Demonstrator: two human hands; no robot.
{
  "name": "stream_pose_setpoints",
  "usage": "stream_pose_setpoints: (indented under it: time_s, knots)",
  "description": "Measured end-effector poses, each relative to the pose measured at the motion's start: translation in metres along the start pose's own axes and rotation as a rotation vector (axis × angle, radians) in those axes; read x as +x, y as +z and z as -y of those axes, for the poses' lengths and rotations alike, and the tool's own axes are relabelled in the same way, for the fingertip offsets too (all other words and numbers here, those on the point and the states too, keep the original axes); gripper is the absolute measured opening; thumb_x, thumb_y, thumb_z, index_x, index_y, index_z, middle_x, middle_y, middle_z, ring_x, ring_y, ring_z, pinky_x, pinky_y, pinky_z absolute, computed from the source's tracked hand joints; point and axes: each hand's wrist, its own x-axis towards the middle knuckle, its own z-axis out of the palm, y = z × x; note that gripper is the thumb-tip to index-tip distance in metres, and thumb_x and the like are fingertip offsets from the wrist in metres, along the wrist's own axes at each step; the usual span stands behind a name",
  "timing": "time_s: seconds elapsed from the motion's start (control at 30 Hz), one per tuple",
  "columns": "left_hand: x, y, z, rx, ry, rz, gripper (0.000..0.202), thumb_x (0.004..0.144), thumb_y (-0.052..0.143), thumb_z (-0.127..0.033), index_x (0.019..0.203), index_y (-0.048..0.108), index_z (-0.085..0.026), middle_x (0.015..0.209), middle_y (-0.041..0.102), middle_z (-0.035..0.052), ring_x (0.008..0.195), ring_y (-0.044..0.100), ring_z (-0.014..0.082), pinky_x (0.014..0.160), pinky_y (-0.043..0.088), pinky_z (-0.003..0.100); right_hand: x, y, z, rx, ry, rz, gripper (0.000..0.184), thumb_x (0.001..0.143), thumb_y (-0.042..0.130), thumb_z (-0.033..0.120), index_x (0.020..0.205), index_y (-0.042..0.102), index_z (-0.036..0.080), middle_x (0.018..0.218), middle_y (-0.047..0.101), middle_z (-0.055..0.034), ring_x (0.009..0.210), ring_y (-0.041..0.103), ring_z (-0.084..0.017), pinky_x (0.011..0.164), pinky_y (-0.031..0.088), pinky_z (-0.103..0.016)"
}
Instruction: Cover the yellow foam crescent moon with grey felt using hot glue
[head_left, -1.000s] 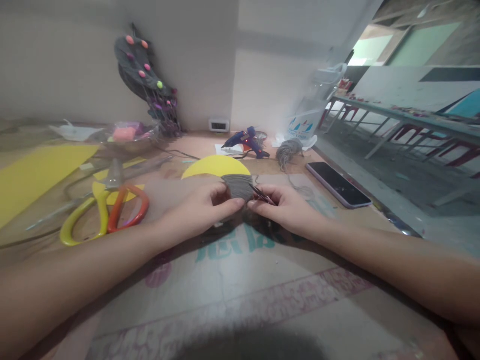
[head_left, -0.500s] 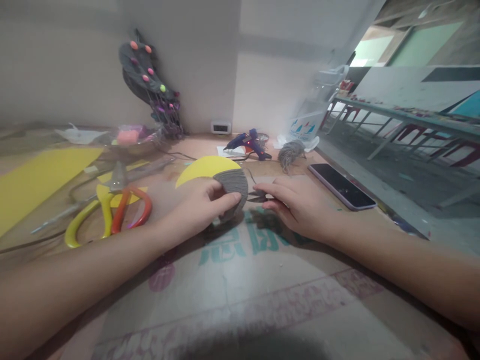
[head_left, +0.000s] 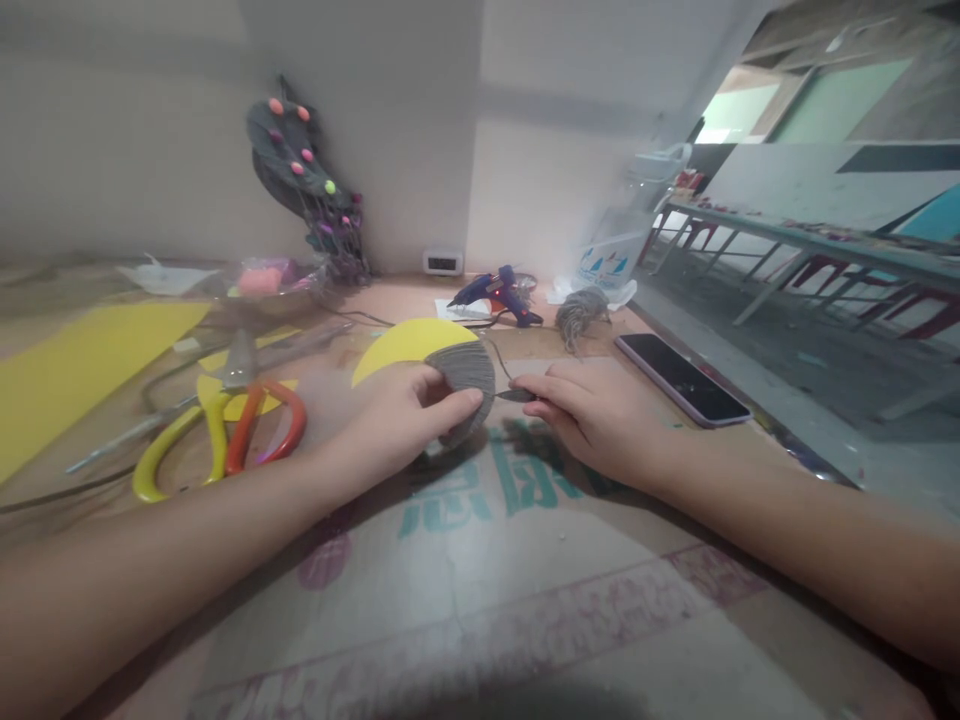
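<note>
My left hand (head_left: 409, 410) pinches a crescent-like yellow card (head_left: 412, 342) with its thumb on top. Grey yarn (head_left: 466, 368) is wound closely round the card's right part. Between the fingers of my right hand (head_left: 592, 415) are small dark thread snips (head_left: 516, 396), their blades together and the tip close to the wound edge. A loose strand of yarn (head_left: 498, 352) runs down towards the snips; its end is hidden at my fingertips. Behind my right hand lies a tangled ball of grey yarn (head_left: 581, 318).
Large scissors (head_left: 259, 425) with yellow and red handles lie left. A blue glue gun (head_left: 495, 295) with a lit red light rests behind the card, beside a small digital display (head_left: 442, 262). To the right is a phone (head_left: 684, 380). A yarn-wrapped crescent with pompoms (head_left: 296, 165) leans against the wall.
The snips' blades, apart before, have come together near the yarn edge. My left hand still holds the card in place. The view has tilted up slightly.
</note>
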Motion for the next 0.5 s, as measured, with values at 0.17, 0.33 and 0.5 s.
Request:
stream_pose_setpoints:
  time_s: [0.17, 0.33, 0.5]
  knots:
    - [0.0001, 0.0007, 0.0007, -0.024, 0.001, -0.001, 0.04, 0.082, 0.055, -0.051, 0.061, 0.058, -0.018, 0.058, 0.061, -0.0019, 0.057, 0.056, 0.0142, 0.053, 0.04, 0.023, -0.0003, 0.0006, 0.0007, -0.003, -0.018, -0.038, 0.034, 0.099, 0.041, 0.031, 0.104, 0.068, 0.01, 0.076, 0.066, -0.0077, 0.066, 0.055, -0.016, 0.059, 0.035, -0.028]
    - [-0.0014, 0.0003, -0.0026, -0.031, 0.004, 0.003, 0.041, 0.083, 0.055, -0.049, 0.055, 0.054, -0.018, 0.053, 0.056, -0.0036, 0.051, 0.051, 0.012, 0.049, 0.037, 0.022, -0.0013, 0.0017, -0.0007, 0.005, -0.01, -0.033, 0.033, 0.098, 0.043, 0.031, 0.105, 0.068, 0.011, 0.077, 0.066, -0.0077, 0.066, 0.055, -0.016, 0.06, 0.035, -0.028]
    - [-0.0029, -0.0005, -0.0055, -0.04, -0.003, 0.01, 0.041, 0.083, 0.055, -0.049, 0.055, 0.054, -0.019, 0.052, 0.057, -0.0038, 0.049, 0.051, 0.0121, 0.045, 0.033, 0.023, -0.0008, 0.0017, -0.0012, 0.02, -0.011, -0.028, 0.031, 0.098, 0.043, 0.03, 0.105, 0.067, 0.011, 0.076, 0.066, -0.0072, 0.066, 0.055, -0.016, 0.059, 0.035, -0.028]
